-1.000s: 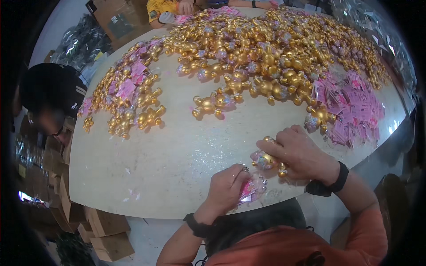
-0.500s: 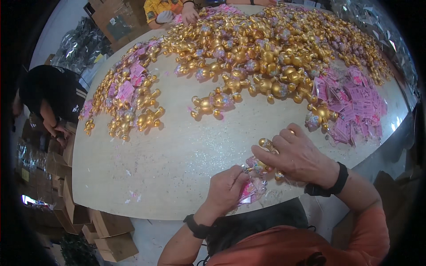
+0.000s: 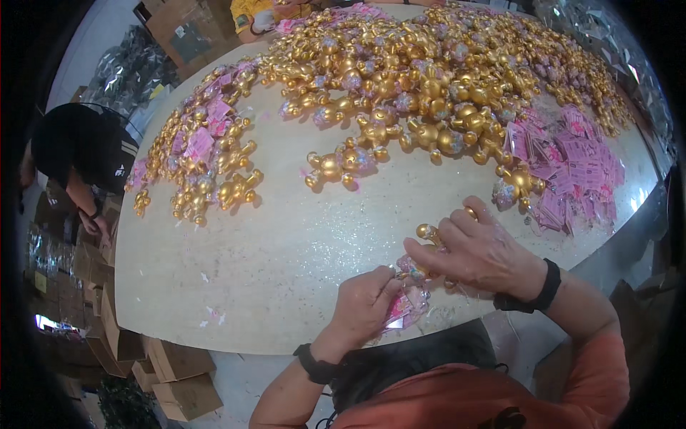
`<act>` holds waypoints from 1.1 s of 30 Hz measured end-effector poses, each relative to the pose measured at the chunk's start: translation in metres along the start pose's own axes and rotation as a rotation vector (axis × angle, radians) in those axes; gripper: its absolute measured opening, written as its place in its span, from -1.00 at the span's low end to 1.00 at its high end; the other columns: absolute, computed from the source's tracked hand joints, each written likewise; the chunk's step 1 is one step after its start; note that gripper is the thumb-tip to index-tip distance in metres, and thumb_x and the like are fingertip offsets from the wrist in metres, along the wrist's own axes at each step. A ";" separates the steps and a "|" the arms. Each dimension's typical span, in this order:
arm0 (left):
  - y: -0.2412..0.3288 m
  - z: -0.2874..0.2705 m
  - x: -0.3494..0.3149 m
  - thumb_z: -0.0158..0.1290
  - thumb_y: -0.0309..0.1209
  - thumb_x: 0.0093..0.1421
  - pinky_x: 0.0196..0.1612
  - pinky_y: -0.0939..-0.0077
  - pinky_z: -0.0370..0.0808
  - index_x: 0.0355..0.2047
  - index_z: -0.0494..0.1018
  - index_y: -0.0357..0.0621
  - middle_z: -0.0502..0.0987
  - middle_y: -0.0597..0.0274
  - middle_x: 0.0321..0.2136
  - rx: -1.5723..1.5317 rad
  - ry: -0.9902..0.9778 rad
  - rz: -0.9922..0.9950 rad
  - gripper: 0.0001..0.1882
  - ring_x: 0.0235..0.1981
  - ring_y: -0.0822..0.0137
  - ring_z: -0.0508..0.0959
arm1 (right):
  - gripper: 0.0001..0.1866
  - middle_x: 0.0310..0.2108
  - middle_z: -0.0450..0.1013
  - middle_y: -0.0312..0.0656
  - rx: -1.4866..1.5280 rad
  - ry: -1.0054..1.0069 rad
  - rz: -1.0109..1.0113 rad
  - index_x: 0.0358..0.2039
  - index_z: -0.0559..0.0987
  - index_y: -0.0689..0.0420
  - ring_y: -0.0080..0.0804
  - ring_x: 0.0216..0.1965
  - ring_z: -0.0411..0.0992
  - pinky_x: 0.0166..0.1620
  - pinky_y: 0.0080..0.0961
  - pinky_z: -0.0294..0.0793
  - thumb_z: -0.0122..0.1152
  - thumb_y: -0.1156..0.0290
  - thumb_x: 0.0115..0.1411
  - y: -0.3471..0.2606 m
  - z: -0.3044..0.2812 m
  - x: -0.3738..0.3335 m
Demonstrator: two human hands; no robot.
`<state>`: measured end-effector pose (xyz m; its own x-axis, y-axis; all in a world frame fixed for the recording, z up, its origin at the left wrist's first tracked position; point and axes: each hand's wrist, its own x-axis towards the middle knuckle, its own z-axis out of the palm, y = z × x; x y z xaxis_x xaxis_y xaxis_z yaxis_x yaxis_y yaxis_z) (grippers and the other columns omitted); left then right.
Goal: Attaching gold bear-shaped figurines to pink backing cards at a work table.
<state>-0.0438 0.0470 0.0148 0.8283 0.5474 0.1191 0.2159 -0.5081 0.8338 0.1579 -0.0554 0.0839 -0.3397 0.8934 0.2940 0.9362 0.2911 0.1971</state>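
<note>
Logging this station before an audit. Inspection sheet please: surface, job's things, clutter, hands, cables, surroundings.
Surface: pale tabletop with a curved edge, silvery glitter specks scattered mid-table.
Job's things: glossy gold figurine with a glittery part; pink cards beside the left hand.
Clutter: large heap of gold figurines, smaller figurine heap at left, pile of cards at right, pale scraps.
Hands: left has fingers curled shut, pinched item unclear; right hand grips the gold figurine.
Cables: thin dark cord by the left forearm; its ends cannot be told.
Surroundings: cardboard boxes, clear plastic bags, co-worker in black at left, yellow sleeve at the far edge.
</note>
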 end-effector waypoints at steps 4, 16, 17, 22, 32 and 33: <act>0.002 0.000 0.004 0.00 -0.32 0.24 -0.54 0.36 0.35 -0.48 0.42 -0.24 0.38 0.03 -0.66 0.048 -0.016 0.043 -0.76 -0.64 0.12 0.43 | -0.50 -0.45 0.27 -0.31 -0.003 -0.032 -0.003 0.02 0.40 -0.11 -0.42 -0.37 0.30 -0.18 -0.28 0.24 0.14 0.04 0.06 0.000 0.003 -0.003; 0.004 0.003 0.004 0.05 -0.35 0.17 -0.53 0.18 0.39 -0.49 0.38 -0.16 0.42 0.03 -0.65 0.200 0.005 0.133 -0.83 -0.59 0.01 0.48 | -0.47 -0.49 0.30 -0.31 0.067 -0.082 0.019 0.05 0.38 -0.10 -0.37 -0.39 0.32 -0.28 -0.25 0.18 0.17 0.06 0.05 -0.002 0.008 -0.006; 0.003 0.004 0.004 0.05 -0.36 0.17 -0.53 0.18 0.39 -0.50 0.38 -0.16 0.42 0.04 -0.65 0.216 0.001 0.135 -0.83 -0.59 0.01 0.48 | -0.47 -0.48 0.31 -0.30 0.075 -0.086 0.022 0.05 0.38 -0.09 -0.37 -0.39 0.33 -0.28 -0.25 0.18 0.17 0.08 0.05 -0.002 0.010 -0.006; 0.006 0.006 0.008 0.07 -0.38 0.15 -0.55 0.17 0.38 -0.53 0.34 -0.15 0.40 0.04 -0.68 0.242 0.000 0.166 -0.82 -0.61 0.01 0.47 | -0.48 -0.46 0.34 -0.28 0.138 -0.167 0.075 0.05 0.38 -0.08 -0.34 -0.39 0.35 -0.29 -0.24 0.19 0.18 0.17 0.04 -0.005 0.011 -0.011; 0.006 0.005 0.010 0.00 -0.31 0.21 -0.54 0.17 0.37 -0.52 0.34 -0.13 0.40 0.05 -0.66 0.197 -0.043 0.131 -0.78 -0.60 0.00 0.46 | -0.45 -0.47 0.31 -0.26 0.399 -0.118 0.226 0.05 0.39 -0.06 -0.27 -0.41 0.32 -0.30 -0.28 0.18 0.25 0.17 0.02 -0.008 0.027 -0.027; 0.006 0.005 0.009 -0.03 -0.29 0.25 -0.53 0.16 0.35 -0.51 0.34 -0.12 0.39 0.06 -0.67 0.182 -0.033 0.134 -0.77 -0.61 0.00 0.45 | -0.45 -0.46 0.30 -0.26 0.391 -0.121 0.231 0.06 0.39 -0.06 -0.27 -0.40 0.31 -0.30 -0.28 0.18 0.25 0.17 0.02 -0.008 0.025 -0.027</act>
<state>-0.0323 0.0461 0.0186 0.8716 0.4464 0.2026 0.1899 -0.6883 0.7001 0.1616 -0.0733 0.0505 -0.1276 0.9766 0.1729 0.9577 0.1667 -0.2347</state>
